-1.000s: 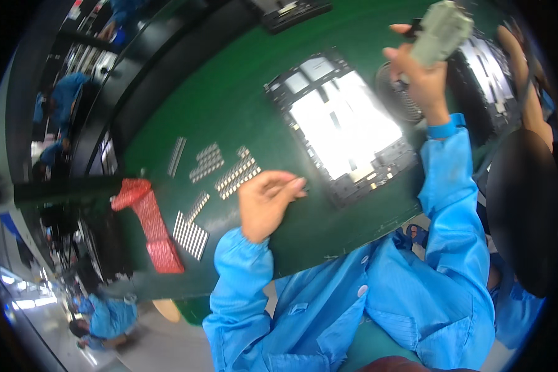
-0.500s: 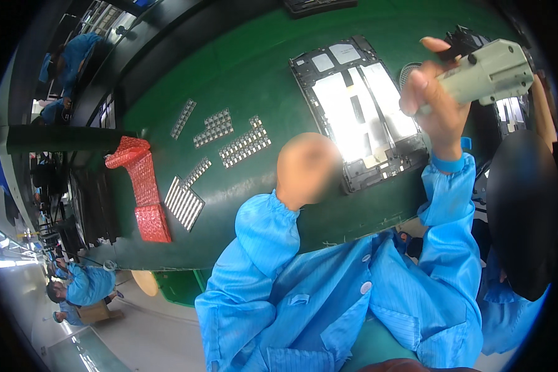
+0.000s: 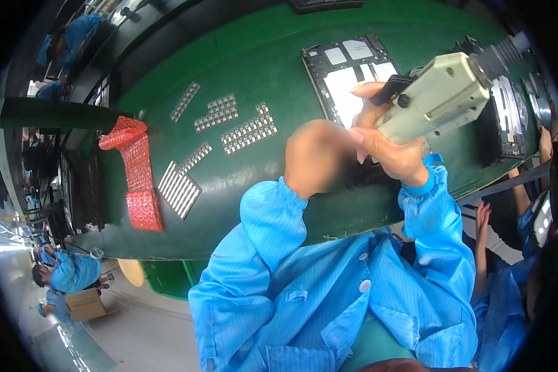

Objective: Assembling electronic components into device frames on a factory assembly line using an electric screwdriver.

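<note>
My right hand (image 3: 394,155) is wrapped round a pale grey-green electric screwdriver (image 3: 443,96), whose dark ribbed cord end points to the upper right. Its tip is hidden behind my hands. Below it on the green table lies an opened flat device like a large tablet (image 3: 340,77), with a black frame and silver panels; the hands and tool cover its near part. My left hand (image 3: 313,155) is at the device's near left side, close to the right fingertips. Blur smears its fingers, so whether it holds anything does not show.
Left of the device lie several strips of small parts (image 3: 249,133) and a striped block of pale bars (image 3: 180,189). Red bubble wrap (image 3: 141,177) rests farther left. Another opened device (image 3: 508,118) and a co-worker's hand (image 3: 482,217) are at the right. A green bin (image 3: 167,278) stands below the table edge.
My right hand has brought the screwdriver left and down, over the device and up to my left hand. The view has shifted slightly, and the large dark shape at the right is gone.
</note>
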A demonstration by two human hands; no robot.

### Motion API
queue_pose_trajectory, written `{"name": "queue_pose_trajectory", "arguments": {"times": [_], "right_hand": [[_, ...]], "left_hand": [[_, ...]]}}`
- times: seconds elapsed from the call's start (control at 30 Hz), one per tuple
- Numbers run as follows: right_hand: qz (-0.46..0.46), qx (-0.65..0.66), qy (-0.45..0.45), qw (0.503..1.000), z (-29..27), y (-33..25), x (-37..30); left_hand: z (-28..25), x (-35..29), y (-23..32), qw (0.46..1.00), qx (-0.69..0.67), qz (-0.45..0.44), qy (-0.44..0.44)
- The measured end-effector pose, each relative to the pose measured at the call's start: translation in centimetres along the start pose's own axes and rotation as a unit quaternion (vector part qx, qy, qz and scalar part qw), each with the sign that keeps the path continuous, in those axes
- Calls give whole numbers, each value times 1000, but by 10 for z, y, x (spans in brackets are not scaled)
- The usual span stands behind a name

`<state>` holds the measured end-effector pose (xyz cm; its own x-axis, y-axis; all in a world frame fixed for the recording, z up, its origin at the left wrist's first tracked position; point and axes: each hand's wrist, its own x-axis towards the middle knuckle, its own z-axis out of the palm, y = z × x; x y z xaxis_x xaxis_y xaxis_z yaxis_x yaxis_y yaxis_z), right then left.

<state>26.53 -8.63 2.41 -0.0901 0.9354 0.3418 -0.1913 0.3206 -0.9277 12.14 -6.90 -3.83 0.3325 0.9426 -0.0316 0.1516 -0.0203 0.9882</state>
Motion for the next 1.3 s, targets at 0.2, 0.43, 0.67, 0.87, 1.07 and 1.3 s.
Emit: {"name": "queue_pose_trajectory", "arguments": {"times": [0.2, 0.43, 0.67, 0.87, 1.07, 1.3], "right_hand": [[31, -24, -13, 999, 4, 10, 0], [12, -23, -3, 1000, 1, 9, 0], [-20, 6, 8, 1000, -2, 5, 1], [-4, 12, 10, 1000, 2, 7, 0], [18, -48, -16, 999, 2, 10, 2], [33, -37, -10, 999, 4, 10, -1]], "left_hand": [[-10, 8, 11, 985, -72, -144, -68], [-16, 10, 15, 976, -118, -152, -104], [-17, 9, 18, 992, -58, -51, -103], [-17, 13, 14, 993, -20, -51, -109], [-22, 24, 29, 986, 88, -7, -138], [-27, 44, 25, 957, 178, 112, -198]]}}
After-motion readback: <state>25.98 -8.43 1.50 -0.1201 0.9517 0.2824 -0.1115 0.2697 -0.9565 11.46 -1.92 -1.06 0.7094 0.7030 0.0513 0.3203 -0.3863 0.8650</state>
